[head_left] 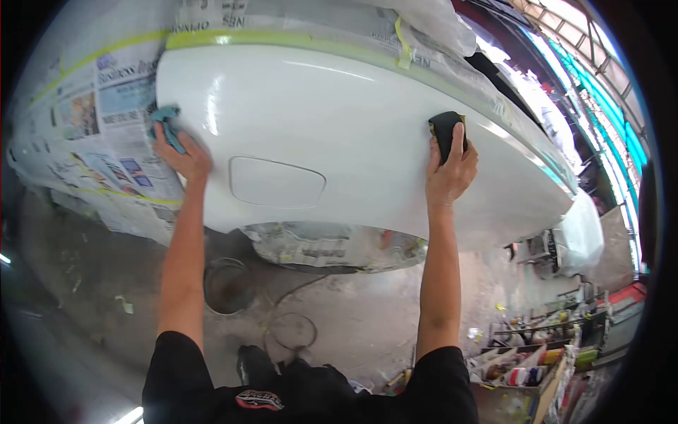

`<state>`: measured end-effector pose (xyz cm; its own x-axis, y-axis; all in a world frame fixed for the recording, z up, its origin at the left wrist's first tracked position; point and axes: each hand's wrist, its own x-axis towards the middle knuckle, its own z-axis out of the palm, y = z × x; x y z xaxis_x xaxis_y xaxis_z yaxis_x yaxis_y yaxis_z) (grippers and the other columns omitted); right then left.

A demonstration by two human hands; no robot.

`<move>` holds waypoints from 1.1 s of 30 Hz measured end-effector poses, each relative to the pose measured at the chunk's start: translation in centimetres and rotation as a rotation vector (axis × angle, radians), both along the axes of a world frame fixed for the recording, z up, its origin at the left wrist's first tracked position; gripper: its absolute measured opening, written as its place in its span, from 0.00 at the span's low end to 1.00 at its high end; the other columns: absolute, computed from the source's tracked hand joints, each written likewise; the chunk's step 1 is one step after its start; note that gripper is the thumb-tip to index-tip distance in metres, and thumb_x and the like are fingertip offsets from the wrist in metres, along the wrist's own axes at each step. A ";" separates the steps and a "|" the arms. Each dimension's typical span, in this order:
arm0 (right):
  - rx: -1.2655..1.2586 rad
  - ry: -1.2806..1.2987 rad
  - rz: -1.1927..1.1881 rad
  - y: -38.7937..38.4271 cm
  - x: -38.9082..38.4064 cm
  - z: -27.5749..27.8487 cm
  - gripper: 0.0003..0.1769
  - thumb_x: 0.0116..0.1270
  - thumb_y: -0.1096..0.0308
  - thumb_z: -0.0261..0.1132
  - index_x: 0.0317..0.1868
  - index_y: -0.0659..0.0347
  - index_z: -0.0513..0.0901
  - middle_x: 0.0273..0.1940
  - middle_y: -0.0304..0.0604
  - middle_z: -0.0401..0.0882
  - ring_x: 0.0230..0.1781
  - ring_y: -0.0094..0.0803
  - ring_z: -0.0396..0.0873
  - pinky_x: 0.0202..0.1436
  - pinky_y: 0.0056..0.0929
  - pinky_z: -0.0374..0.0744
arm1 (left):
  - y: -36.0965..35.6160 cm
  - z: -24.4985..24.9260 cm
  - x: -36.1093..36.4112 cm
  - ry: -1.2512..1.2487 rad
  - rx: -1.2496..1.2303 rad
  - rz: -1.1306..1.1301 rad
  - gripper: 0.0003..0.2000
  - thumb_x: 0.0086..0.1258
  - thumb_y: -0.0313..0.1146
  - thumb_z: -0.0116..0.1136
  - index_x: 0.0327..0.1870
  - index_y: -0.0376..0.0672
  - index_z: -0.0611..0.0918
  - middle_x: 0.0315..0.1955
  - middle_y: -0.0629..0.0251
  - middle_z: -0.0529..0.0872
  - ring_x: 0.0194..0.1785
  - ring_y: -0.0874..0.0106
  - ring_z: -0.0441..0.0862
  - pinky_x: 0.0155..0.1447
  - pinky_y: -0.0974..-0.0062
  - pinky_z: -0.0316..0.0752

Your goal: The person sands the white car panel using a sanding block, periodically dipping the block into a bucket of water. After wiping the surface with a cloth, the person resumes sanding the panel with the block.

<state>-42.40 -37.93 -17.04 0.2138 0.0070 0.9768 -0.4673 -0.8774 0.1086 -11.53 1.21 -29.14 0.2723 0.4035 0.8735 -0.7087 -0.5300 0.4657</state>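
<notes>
A glossy white car body panel [339, 120] fills the middle of the view, with a closed fuel-filler flap [275, 181] in it. My left hand [180, 154] presses a crumpled blue cloth [164, 121] against the panel's left edge, where it meets the masking paper. My right hand [450, 168] holds a black sanding block [445, 131] flat against the panel's upper right. Both arms reach up from my black shirt.
Newspaper [106, 120] and yellow-green masking tape [282, 39] cover the car around the panel. A masked wheel arch [332, 247] lies below. A hose [289, 325] coils on the concrete floor. A cart of bottles and cans [537, 360] stands at the lower right.
</notes>
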 end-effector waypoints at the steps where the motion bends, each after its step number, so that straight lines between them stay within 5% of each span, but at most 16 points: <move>1: 0.002 -0.010 0.000 0.0 0.2 0.0 0.36 0.69 0.54 0.74 0.77 0.44 0.76 0.53 0.52 0.80 0.52 0.50 0.81 0.54 0.47 0.78 | 0.1 0.0 0.4 0.002 0.053 0.031 0.29 0.83 0.41 0.52 0.75 0.27 0.69 0.71 0.37 0.73 0.71 0.39 0.70 0.79 0.43 0.56; 3: 0.002 0.001 -0.014 0.1 0.0 -0.1 0.38 0.68 0.53 0.75 0.78 0.42 0.74 0.53 0.51 0.80 0.52 0.49 0.81 0.53 0.46 0.78 | 0.8 -0.4 0.2 0.036 0.153 0.080 0.29 0.82 0.41 0.54 0.76 0.28 0.69 0.72 0.34 0.71 0.71 0.39 0.70 0.76 0.45 0.60; 9: -0.003 -0.010 -0.043 0.3 0.2 0.0 0.37 0.71 0.56 0.73 0.77 0.49 0.73 0.53 0.53 0.79 0.52 0.51 0.81 0.52 0.48 0.79 | 1.1 5.4 -1.2 -0.152 0.394 -0.137 0.25 0.78 0.31 0.60 0.73 0.31 0.75 0.74 0.35 0.71 0.78 0.39 0.65 0.81 0.41 0.53; 15: 0.009 -0.020 -0.101 0.5 0.3 -0.2 0.38 0.70 0.57 0.73 0.78 0.51 0.70 0.53 0.54 0.79 0.51 0.52 0.80 0.51 0.48 0.79 | -5.8 14.0 -3.3 -0.346 0.779 -0.486 0.24 0.64 0.22 0.65 0.65 0.44 0.85 0.74 0.59 0.77 0.73 0.49 0.77 0.76 0.44 0.68; 19: 0.012 -0.040 -0.133 0.6 0.4 -0.3 0.39 0.70 0.57 0.73 0.78 0.51 0.70 0.53 0.54 0.79 0.51 0.53 0.81 0.51 0.47 0.79 | -15.5 17.1 -8.9 -0.480 0.924 -0.744 0.17 0.68 0.31 0.63 0.58 0.45 0.88 0.70 0.59 0.80 0.72 0.52 0.77 0.78 0.46 0.68; 24: 0.108 -0.117 -0.111 0.4 0.5 -0.1 0.40 0.70 0.57 0.73 0.79 0.52 0.69 0.53 0.54 0.79 0.53 0.55 0.81 0.54 0.48 0.80 | -26.0 16.1 -15.3 -0.604 0.791 -0.794 0.12 0.74 0.36 0.62 0.53 0.46 0.90 0.67 0.61 0.80 0.74 0.56 0.73 0.79 0.51 0.68; 28: 0.156 -0.130 -0.170 0.7 0.4 -0.4 0.39 0.72 0.55 0.72 0.80 0.50 0.68 0.53 0.53 0.79 0.51 0.54 0.82 0.53 0.48 0.82 | -24.5 17.2 -14.1 -0.675 0.924 -0.773 0.12 0.75 0.35 0.61 0.55 0.46 0.90 0.68 0.60 0.81 0.74 0.57 0.73 0.79 0.51 0.68; 33: 0.162 -0.171 -0.188 0.5 0.8 -0.3 0.38 0.73 0.53 0.72 0.79 0.48 0.70 0.51 0.51 0.80 0.50 0.50 0.83 0.51 0.46 0.82 | -14.5 18.5 -7.0 -0.591 1.066 -0.798 0.20 0.67 0.28 0.63 0.61 0.48 0.87 0.72 0.58 0.79 0.76 0.53 0.73 0.80 0.48 0.67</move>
<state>-41.62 -37.44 -17.37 0.0288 -0.1757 0.9840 -0.6228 -0.7732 -0.1198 -18.57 -13.26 -10.61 -0.3890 -0.5780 0.7173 -0.9189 0.1880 -0.3468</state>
